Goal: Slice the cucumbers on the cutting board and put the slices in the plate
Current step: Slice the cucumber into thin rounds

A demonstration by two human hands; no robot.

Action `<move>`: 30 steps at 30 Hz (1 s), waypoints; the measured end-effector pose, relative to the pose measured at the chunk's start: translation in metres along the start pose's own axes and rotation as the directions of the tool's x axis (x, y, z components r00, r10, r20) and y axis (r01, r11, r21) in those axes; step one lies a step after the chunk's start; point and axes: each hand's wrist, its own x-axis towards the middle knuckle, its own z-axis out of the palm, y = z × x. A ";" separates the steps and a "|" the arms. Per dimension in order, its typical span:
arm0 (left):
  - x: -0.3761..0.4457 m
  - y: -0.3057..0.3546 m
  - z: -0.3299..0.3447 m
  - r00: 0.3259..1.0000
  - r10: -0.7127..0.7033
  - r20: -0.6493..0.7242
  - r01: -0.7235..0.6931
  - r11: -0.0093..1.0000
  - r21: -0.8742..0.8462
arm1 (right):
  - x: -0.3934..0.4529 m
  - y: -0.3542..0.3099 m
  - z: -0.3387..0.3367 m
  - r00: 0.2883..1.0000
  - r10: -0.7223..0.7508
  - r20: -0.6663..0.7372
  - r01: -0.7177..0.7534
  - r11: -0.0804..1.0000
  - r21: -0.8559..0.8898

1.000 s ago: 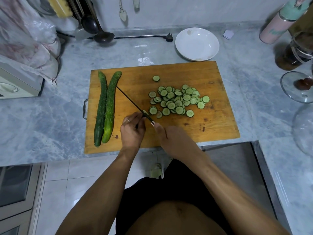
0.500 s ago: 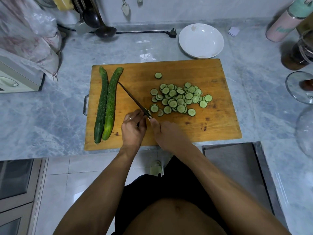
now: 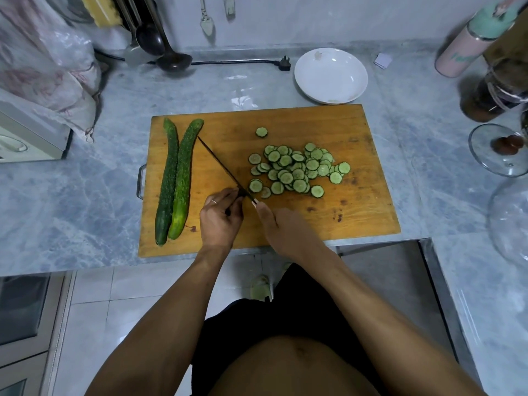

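1. We see our left hand (image 3: 219, 217) with its fingers (image 3: 228, 195) curled round the knife (image 3: 221, 168) handle. The thin blade lies slanted across the cutting board (image 3: 371, 195), and its tip comes close to the top of the lighter cucumber.
2. Our right hand (image 3: 281, 227) lies flat with straight fingers, holding nothing. Its fingertip is right by the back end of the blade.
3. Two whole cucumbers (image 3: 174, 181) lie side by side on the left of the board. A heap of slices (image 3: 297, 170) sits in the middle, with one slice alone above the heap.
4. The white plate (image 3: 331, 77) stands just behind the board. We think it has no slices in it yet, so much of the job is left.
5. What could go wrong: the right fingertip is so near the blade that a slip could cut it.
6. The round slices could roll off the board if we push them too fast toward the plate.
7. The cucumbers are round too, so one might roll under the knife if we do not hold it.
8. The tabletop (image 3: 85, 195) is grey-blue stone and looks smooth and a bit shiny.
9. Around us are a ladle (image 3: 168, 57), a black cord (image 3: 237, 62), a pink bottle (image 3: 468, 44) and a glass lid (image 3: 500, 150).
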 end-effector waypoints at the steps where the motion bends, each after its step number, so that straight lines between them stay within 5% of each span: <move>1: 0.000 0.000 -0.001 1.000 -0.003 -0.001 0.003 1.000 -0.013 | -0.002 0.000 0.001 1.000 -0.013 -0.001 0.013 1.000 -0.012; 15: -0.002 0.005 -0.005 0.999 -0.034 0.002 0.034 0.998 -0.057 | -0.014 0.003 0.004 0.996 -0.084 -0.020 0.083 0.995 -0.053; 30: 0.000 -0.002 0.000 0.999 0.037 0.010 -0.037 0.999 0.011 | 0.001 -0.006 0.008 0.999 0.034 0.005 -0.034 0.999 0.038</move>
